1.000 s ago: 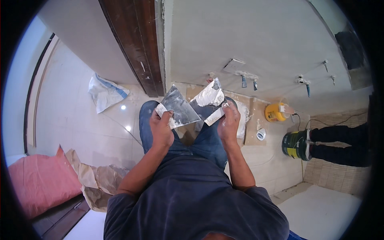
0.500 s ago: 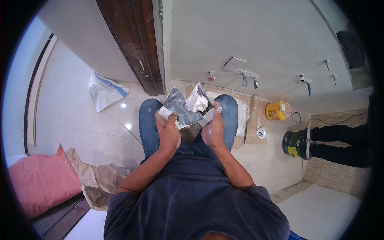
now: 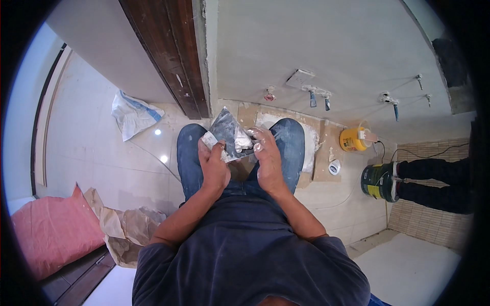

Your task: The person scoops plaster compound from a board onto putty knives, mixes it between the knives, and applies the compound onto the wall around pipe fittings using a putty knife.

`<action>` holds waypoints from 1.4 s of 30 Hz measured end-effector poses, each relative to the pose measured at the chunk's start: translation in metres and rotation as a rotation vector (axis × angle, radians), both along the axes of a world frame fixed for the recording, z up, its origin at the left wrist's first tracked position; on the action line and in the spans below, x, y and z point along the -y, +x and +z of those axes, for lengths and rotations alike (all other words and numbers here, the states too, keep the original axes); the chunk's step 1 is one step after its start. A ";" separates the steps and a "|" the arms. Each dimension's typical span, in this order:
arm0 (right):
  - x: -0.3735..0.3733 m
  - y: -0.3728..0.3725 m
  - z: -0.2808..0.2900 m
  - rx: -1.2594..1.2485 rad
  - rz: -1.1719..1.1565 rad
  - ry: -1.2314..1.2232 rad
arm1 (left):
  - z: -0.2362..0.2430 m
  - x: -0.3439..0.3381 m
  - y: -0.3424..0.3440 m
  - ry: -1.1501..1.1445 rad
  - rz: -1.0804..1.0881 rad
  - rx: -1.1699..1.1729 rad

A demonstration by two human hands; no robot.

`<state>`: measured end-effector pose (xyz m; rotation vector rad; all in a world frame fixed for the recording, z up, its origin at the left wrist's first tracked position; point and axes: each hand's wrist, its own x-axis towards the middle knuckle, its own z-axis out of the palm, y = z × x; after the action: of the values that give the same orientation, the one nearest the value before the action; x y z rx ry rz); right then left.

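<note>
Between my knees, my left hand (image 3: 213, 166) grips a flat steel putty spreader (image 3: 223, 125) by the pale strip along its edge, thumb on top. Its grey, smeared blade tilts upward, one corner pointing away from me. A lump of white putty (image 3: 242, 139) sits at the blade's right side. My right hand (image 3: 269, 160) is closed with curled, putty-smeared fingers beside that lump. It holds a second spreader, now mostly hidden by the fingers and putty; only a dark bit (image 3: 253, 138) shows.
Putty-smeared cardboard (image 3: 326, 160) lies on the floor, with a white roll-like object (image 3: 334, 167) on it. A yellow tub (image 3: 353, 139) and a dark green bucket (image 3: 376, 182) stand at right, a person's legs (image 3: 434, 186) by the bucket. Pipe stubs (image 3: 316, 97) jut from the wall.
My right hand has turned its spreader inward, so the blade is mostly out of sight. The white putty now sits lower, against the left spreader. My left hand has barely moved.
</note>
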<state>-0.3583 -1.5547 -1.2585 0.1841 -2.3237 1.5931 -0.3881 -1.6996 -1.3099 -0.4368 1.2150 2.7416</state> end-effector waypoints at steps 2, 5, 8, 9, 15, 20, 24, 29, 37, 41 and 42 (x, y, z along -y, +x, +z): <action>0.004 0.004 0.009 -0.012 -0.006 0.068 | 0.000 0.000 0.000 0.001 0.034 -0.016; 0.006 0.009 0.010 -0.030 -0.018 0.129 | 0.005 0.001 0.000 0.039 0.027 -0.014; 0.003 0.010 0.003 -0.012 -0.035 0.165 | 0.010 0.006 0.000 0.066 -0.014 0.015; 0.003 0.011 0.000 0.010 -0.041 0.170 | 0.009 0.008 0.001 0.069 -0.026 0.019; 0.004 0.013 -0.009 0.124 -0.060 0.190 | -0.002 0.019 -0.002 0.038 -0.047 0.105; -0.014 0.009 -0.039 0.416 0.042 0.297 | 0.009 0.030 -0.015 0.033 0.090 0.088; -0.004 0.003 -0.032 0.564 -0.088 -0.965 | 0.010 0.033 -0.015 -0.019 0.080 0.033; 0.007 -0.008 -0.016 0.277 0.065 -1.147 | -0.012 0.017 -0.004 0.014 0.087 -0.028; -0.003 -0.003 -0.025 0.233 0.106 -0.093 | 0.006 0.019 -0.016 0.007 0.175 -0.093; -0.030 0.000 -0.041 0.372 -0.006 -0.032 | 0.025 0.030 -0.021 0.006 0.070 -0.092; -0.039 -0.002 -0.042 0.566 -0.095 -0.354 | 0.030 0.033 -0.024 0.014 0.018 -0.040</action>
<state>-0.3599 -1.5153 -1.3002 -0.5134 -2.3104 2.1833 -0.4125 -1.7328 -1.2803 -0.3958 1.2056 2.7854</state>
